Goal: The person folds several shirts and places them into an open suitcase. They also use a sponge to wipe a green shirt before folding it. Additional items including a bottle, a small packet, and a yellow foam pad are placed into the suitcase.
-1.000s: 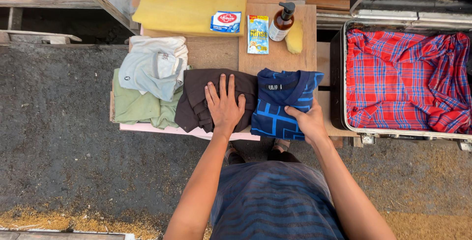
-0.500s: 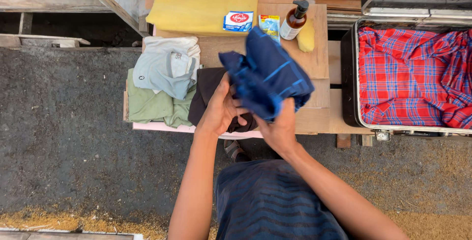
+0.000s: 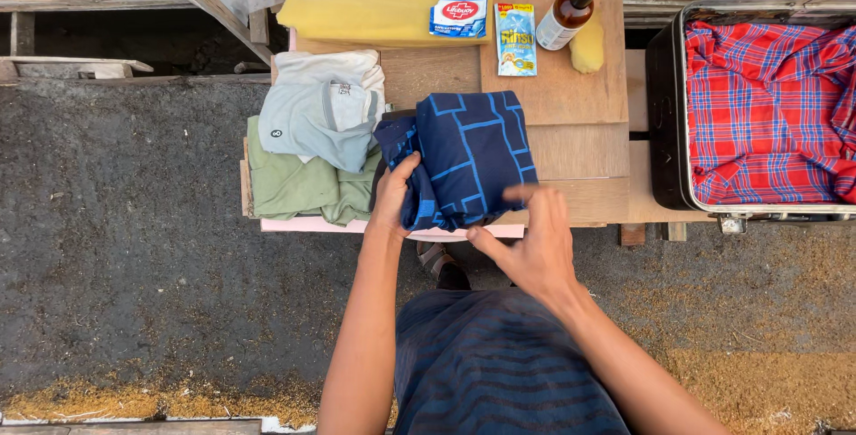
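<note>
left fingers (image 3: 403, 176) grip folded blue shirt (image 3: 468, 157); right hand (image 3: 533, 243) seemingly clear.

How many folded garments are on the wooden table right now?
3: a navy patterned shirt in the left hand, a grey one atop a green one. More may lie beneath.

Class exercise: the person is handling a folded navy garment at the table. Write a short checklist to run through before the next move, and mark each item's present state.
1. Left hand grips the navy garment: ok.
2. Right hand holds it too: not ok, fingers open beside it.
3. Garment folded compactly: ok.
4. Suitcase open: ok, red plaid cloth inside.
5. Grey shirt pile undisturbed: ok.
6. What lies under the garment: cannot tell.
</note>
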